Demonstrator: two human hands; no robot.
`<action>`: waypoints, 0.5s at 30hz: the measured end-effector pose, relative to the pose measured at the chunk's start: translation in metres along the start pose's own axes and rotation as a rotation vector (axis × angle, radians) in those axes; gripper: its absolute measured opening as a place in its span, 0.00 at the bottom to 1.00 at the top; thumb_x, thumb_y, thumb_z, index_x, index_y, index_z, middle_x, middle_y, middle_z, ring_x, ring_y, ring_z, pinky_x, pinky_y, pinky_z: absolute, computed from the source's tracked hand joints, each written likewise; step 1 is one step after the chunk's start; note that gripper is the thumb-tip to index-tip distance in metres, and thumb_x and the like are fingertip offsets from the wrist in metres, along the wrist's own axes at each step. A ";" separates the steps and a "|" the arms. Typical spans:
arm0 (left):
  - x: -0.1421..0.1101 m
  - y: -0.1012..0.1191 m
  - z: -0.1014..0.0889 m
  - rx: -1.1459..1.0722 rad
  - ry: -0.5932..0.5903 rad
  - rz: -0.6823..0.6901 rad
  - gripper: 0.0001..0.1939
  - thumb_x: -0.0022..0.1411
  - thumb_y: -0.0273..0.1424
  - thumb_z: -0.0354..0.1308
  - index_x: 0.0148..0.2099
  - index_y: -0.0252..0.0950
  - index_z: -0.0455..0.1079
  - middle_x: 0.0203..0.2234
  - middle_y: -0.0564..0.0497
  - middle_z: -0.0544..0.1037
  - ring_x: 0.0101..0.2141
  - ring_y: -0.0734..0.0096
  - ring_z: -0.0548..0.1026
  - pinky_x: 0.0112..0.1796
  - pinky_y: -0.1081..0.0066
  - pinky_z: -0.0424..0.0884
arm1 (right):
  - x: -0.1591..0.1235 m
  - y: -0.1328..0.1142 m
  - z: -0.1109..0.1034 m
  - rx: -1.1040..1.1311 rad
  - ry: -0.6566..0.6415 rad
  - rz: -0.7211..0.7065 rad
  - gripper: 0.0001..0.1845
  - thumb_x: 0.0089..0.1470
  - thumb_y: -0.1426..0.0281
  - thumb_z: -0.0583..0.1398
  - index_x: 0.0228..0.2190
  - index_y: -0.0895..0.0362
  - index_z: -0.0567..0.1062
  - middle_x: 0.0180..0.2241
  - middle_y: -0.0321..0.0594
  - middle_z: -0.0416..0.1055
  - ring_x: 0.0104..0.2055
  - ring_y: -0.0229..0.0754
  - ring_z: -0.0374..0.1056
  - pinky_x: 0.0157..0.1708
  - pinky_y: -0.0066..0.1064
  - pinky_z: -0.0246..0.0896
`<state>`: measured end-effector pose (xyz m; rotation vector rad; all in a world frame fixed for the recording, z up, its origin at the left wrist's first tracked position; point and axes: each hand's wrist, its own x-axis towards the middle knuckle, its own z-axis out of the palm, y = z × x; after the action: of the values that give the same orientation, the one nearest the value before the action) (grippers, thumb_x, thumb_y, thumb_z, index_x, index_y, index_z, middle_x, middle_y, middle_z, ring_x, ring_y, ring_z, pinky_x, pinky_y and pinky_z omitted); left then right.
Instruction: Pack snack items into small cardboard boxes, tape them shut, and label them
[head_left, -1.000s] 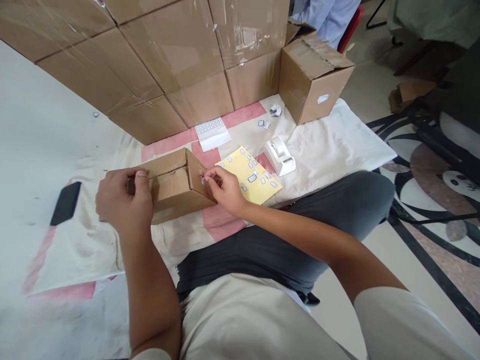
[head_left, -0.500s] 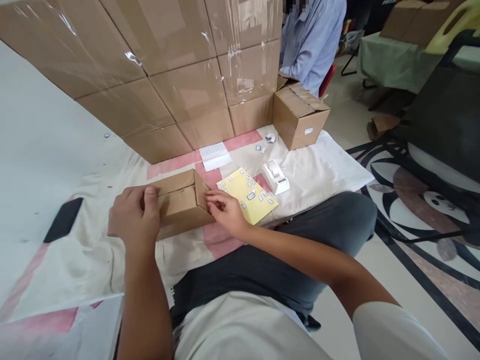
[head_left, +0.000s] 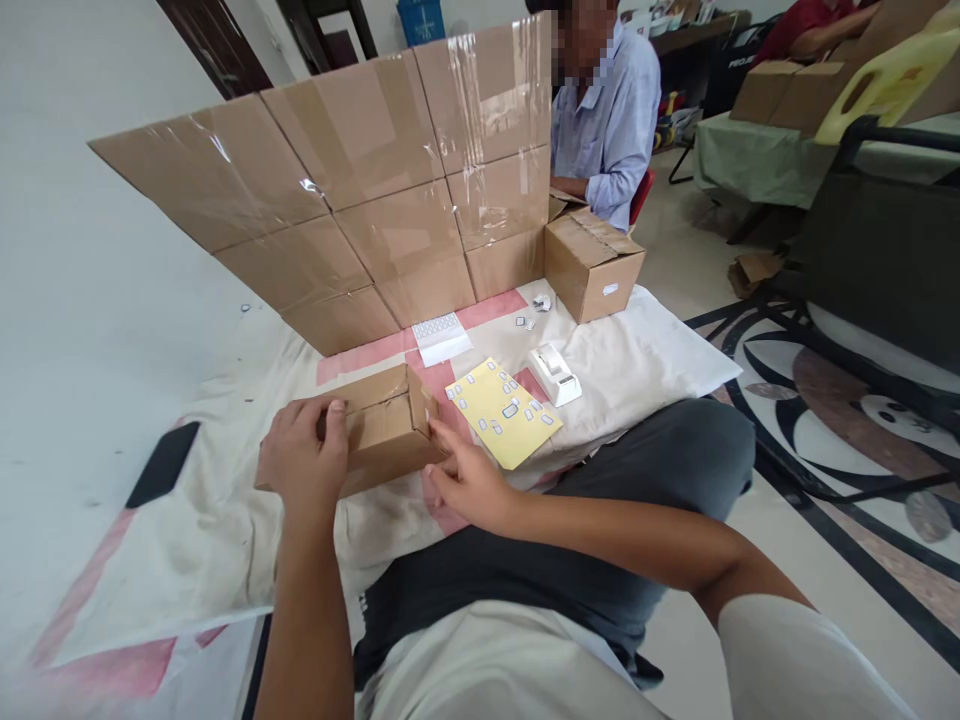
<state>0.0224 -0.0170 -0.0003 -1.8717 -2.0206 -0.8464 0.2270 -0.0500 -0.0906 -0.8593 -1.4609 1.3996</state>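
A small brown cardboard box [head_left: 379,428] lies on the cloth in front of me. My left hand [head_left: 301,455] is closed over its left end, thumb on the top near the front edge. At the box's right end, my right hand [head_left: 474,485] presses its outstretched fingers to the side, with the thumb held apart below; its other fingers are partly hidden. Just right of the box is a yellow sheet [head_left: 491,435] bearing several small outlined stickers. A white tape dispenser [head_left: 555,375] stands beyond that sheet.
Behind rises a wall of taped cardboard boxes [head_left: 405,220]. A closed carton [head_left: 592,265] sits at its right end. There are a white sticker sheet [head_left: 442,340], small paper scraps [head_left: 541,302] and a black phone-like slab [head_left: 163,463]. A person [head_left: 615,120] in a blue shirt sits beyond.
My view has tipped up, showing more behind the stacked boxes. My right fingers, bunched at the box's right end before, are now stretched out along it. The left hand keeps its hold.
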 end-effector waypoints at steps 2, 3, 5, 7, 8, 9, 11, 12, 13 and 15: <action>0.000 0.000 -0.001 0.001 -0.007 0.004 0.20 0.73 0.43 0.43 0.45 0.41 0.75 0.44 0.44 0.79 0.48 0.54 0.74 0.46 0.57 0.67 | -0.003 0.000 0.001 0.008 0.004 -0.039 0.41 0.60 0.70 0.60 0.70 0.54 0.53 0.21 0.29 0.71 0.20 0.39 0.70 0.21 0.29 0.67; -0.001 0.000 -0.001 0.001 -0.011 0.004 0.20 0.73 0.43 0.43 0.45 0.41 0.75 0.44 0.44 0.79 0.48 0.54 0.74 0.46 0.57 0.67 | -0.003 0.000 0.001 -0.011 0.031 -0.062 0.42 0.59 0.70 0.60 0.70 0.54 0.53 0.22 0.30 0.71 0.20 0.39 0.70 0.21 0.29 0.67; 0.000 0.000 -0.001 -0.003 -0.011 0.004 0.20 0.73 0.43 0.44 0.44 0.41 0.75 0.44 0.45 0.80 0.49 0.54 0.74 0.46 0.58 0.66 | 0.000 0.000 -0.001 -0.086 0.104 -0.093 0.43 0.58 0.69 0.62 0.70 0.55 0.53 0.22 0.30 0.71 0.22 0.39 0.70 0.23 0.31 0.68; 0.000 0.000 -0.001 -0.001 -0.018 0.006 0.20 0.73 0.44 0.44 0.44 0.42 0.74 0.44 0.45 0.80 0.49 0.53 0.74 0.46 0.58 0.66 | 0.006 0.000 -0.006 -0.169 0.115 -0.102 0.44 0.57 0.67 0.63 0.70 0.57 0.54 0.23 0.31 0.72 0.23 0.40 0.70 0.25 0.33 0.70; 0.000 0.000 -0.001 0.003 -0.020 0.005 0.20 0.73 0.44 0.43 0.44 0.42 0.74 0.44 0.45 0.80 0.49 0.53 0.74 0.46 0.58 0.66 | 0.010 0.000 -0.010 -0.192 0.092 -0.108 0.43 0.57 0.67 0.63 0.69 0.57 0.56 0.25 0.33 0.74 0.24 0.41 0.72 0.27 0.34 0.71; 0.001 0.001 0.000 0.011 -0.020 -0.001 0.21 0.73 0.45 0.43 0.43 0.41 0.75 0.44 0.45 0.80 0.49 0.53 0.74 0.45 0.58 0.66 | 0.015 0.000 -0.014 -0.198 0.068 -0.122 0.41 0.57 0.68 0.63 0.68 0.58 0.59 0.29 0.37 0.77 0.28 0.43 0.75 0.31 0.36 0.74; 0.001 0.001 0.000 0.031 -0.028 -0.009 0.21 0.73 0.45 0.43 0.44 0.41 0.75 0.44 0.44 0.80 0.49 0.52 0.74 0.45 0.58 0.65 | 0.026 0.000 -0.023 -0.182 0.063 -0.171 0.32 0.57 0.69 0.62 0.63 0.57 0.68 0.41 0.45 0.81 0.41 0.48 0.79 0.43 0.41 0.76; 0.002 0.001 0.000 0.040 -0.031 -0.012 0.21 0.73 0.45 0.44 0.44 0.41 0.75 0.44 0.44 0.80 0.49 0.52 0.74 0.44 0.58 0.65 | 0.031 0.000 -0.028 -0.180 0.087 -0.198 0.29 0.58 0.70 0.61 0.60 0.56 0.71 0.47 0.46 0.80 0.48 0.49 0.78 0.49 0.43 0.74; 0.002 0.001 0.000 0.048 -0.033 -0.016 0.21 0.73 0.45 0.44 0.44 0.41 0.75 0.45 0.44 0.80 0.49 0.52 0.74 0.44 0.58 0.65 | 0.035 0.000 -0.033 -0.193 0.107 -0.218 0.26 0.58 0.71 0.60 0.58 0.55 0.73 0.51 0.46 0.79 0.53 0.50 0.76 0.54 0.44 0.72; 0.002 0.001 0.000 0.053 -0.033 -0.016 0.21 0.73 0.45 0.44 0.45 0.40 0.75 0.45 0.44 0.79 0.49 0.52 0.74 0.44 0.58 0.65 | 0.040 -0.002 -0.041 -0.265 0.072 -0.228 0.25 0.56 0.71 0.63 0.55 0.55 0.76 0.53 0.46 0.78 0.56 0.52 0.75 0.57 0.45 0.69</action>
<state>0.0228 -0.0151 0.0007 -1.8552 -2.0599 -0.7633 0.2514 0.0009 -0.0856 -0.8657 -1.6555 1.0124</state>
